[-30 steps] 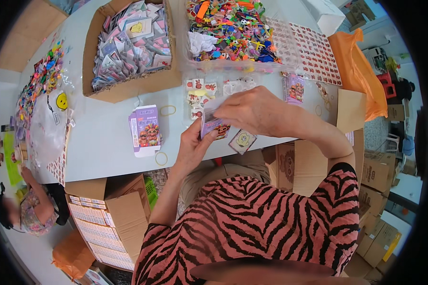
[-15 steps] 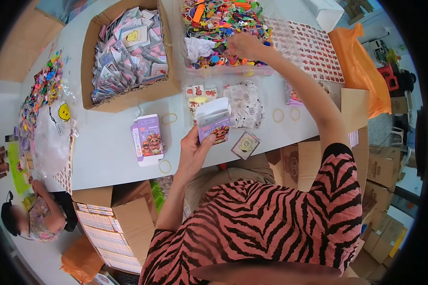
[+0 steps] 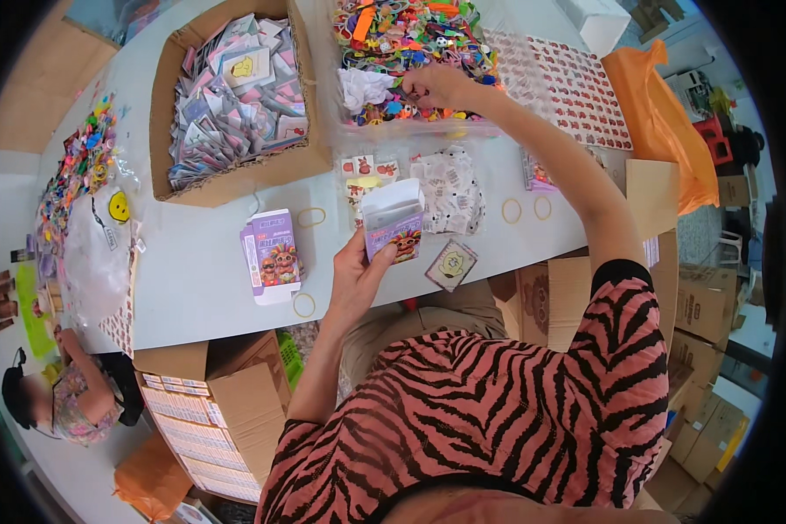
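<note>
My left hand (image 3: 356, 275) holds a small purple printed carton (image 3: 393, 221) upright above the near table edge, its top flap open. My right hand (image 3: 434, 85) reaches far across into a clear tray of small colourful toys (image 3: 410, 35), fingers pinched among them; what it grips I cannot make out. A flat purple carton (image 3: 272, 253) lies on the white table left of my left hand. Small sticker packets (image 3: 450, 188) and a square card (image 3: 451, 265) lie just beyond the held carton.
A cardboard box of flat packets (image 3: 227, 96) stands at the back left. Rubber bands (image 3: 525, 209) lie on the table. Sticker sheets (image 3: 576, 83) and an orange bag (image 3: 664, 131) are at the right. Open cartons (image 3: 201, 410) stand below the table; another person (image 3: 70, 402) sits at lower left.
My right hand left the carton and stretched out to the toy tray. My left hand lifted the carton upright, its flap now open.
</note>
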Action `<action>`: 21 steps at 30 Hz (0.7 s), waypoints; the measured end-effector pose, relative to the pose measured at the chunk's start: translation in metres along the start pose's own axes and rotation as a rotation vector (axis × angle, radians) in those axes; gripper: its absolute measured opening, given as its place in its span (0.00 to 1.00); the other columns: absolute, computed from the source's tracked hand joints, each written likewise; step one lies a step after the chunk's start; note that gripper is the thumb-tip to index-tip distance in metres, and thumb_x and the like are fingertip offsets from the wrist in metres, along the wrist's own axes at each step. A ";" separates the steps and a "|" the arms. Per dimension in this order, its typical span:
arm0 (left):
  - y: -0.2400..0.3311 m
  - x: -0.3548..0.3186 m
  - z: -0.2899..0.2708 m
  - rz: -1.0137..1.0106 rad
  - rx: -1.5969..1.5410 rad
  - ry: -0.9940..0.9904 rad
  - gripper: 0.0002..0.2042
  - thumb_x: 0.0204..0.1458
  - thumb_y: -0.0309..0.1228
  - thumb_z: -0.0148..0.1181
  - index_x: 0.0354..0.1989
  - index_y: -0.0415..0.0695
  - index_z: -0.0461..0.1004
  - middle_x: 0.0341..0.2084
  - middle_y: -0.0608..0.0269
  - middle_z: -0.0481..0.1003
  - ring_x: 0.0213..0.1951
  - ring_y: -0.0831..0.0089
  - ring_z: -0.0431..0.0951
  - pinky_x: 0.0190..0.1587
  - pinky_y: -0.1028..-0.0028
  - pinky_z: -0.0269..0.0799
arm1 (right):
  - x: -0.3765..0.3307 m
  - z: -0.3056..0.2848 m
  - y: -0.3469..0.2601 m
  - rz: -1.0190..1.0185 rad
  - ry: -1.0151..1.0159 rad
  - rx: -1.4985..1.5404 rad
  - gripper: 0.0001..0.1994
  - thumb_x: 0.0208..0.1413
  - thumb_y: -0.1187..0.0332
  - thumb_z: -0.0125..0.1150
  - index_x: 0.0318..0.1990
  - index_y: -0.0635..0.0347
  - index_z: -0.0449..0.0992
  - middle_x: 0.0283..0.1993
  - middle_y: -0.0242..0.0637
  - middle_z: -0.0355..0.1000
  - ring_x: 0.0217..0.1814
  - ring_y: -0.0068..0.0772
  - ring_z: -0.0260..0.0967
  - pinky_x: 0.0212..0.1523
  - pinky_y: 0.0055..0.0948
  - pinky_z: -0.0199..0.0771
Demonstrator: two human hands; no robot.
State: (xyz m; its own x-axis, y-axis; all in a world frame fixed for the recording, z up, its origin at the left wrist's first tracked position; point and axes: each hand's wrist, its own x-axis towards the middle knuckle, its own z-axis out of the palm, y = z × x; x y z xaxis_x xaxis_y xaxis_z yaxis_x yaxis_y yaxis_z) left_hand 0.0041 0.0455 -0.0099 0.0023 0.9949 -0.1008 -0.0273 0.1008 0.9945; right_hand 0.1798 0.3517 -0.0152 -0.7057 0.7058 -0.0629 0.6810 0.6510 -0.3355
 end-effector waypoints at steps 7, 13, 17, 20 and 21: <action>0.005 -0.003 0.005 0.039 -0.026 0.027 0.15 0.55 0.30 0.54 0.47 0.35 0.68 0.33 0.64 0.74 0.35 0.82 0.69 0.40 0.79 0.67 | -0.001 -0.007 -0.010 -0.067 0.078 -0.103 0.07 0.43 0.73 0.59 0.31 0.56 0.69 0.28 0.33 0.73 0.32 0.37 0.72 0.30 0.34 0.70; 0.001 -0.003 -0.005 0.047 0.047 0.052 0.13 0.55 0.30 0.53 0.45 0.34 0.69 0.31 0.64 0.74 0.33 0.82 0.67 0.38 0.79 0.66 | -0.058 -0.063 -0.080 -0.133 0.322 0.596 0.12 0.50 0.71 0.59 0.44 0.58 0.71 0.30 0.27 0.70 0.30 0.13 0.66 0.28 0.18 0.65; -0.003 0.000 -0.004 0.113 0.009 0.032 0.13 0.56 0.30 0.52 0.47 0.35 0.68 0.34 0.65 0.74 0.36 0.82 0.69 0.40 0.79 0.67 | -0.122 -0.075 -0.144 -0.225 0.203 0.752 0.10 0.49 0.74 0.60 0.40 0.60 0.73 0.29 0.26 0.70 0.27 0.12 0.65 0.27 0.16 0.63; -0.005 -0.002 -0.001 0.107 -0.042 0.004 0.14 0.56 0.29 0.52 0.48 0.35 0.68 0.35 0.65 0.74 0.36 0.82 0.69 0.41 0.79 0.67 | -0.144 -0.067 -0.171 -0.284 0.199 0.590 0.07 0.48 0.74 0.62 0.37 0.60 0.75 0.25 0.26 0.71 0.24 0.12 0.64 0.24 0.17 0.62; -0.005 -0.004 0.001 0.098 -0.070 0.005 0.14 0.55 0.29 0.53 0.47 0.35 0.69 0.32 0.65 0.74 0.33 0.83 0.68 0.38 0.80 0.67 | -0.148 -0.061 -0.174 -0.272 0.204 0.513 0.06 0.48 0.74 0.62 0.35 0.60 0.76 0.23 0.26 0.71 0.22 0.12 0.63 0.22 0.17 0.61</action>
State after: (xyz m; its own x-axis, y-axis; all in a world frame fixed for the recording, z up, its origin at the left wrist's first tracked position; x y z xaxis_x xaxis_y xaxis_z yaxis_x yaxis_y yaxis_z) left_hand 0.0054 0.0414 -0.0147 -0.0091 1.0000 -0.0031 -0.0968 0.0022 0.9953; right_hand 0.1780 0.1512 0.1100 -0.7546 0.6055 0.2526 0.2651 0.6336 -0.7268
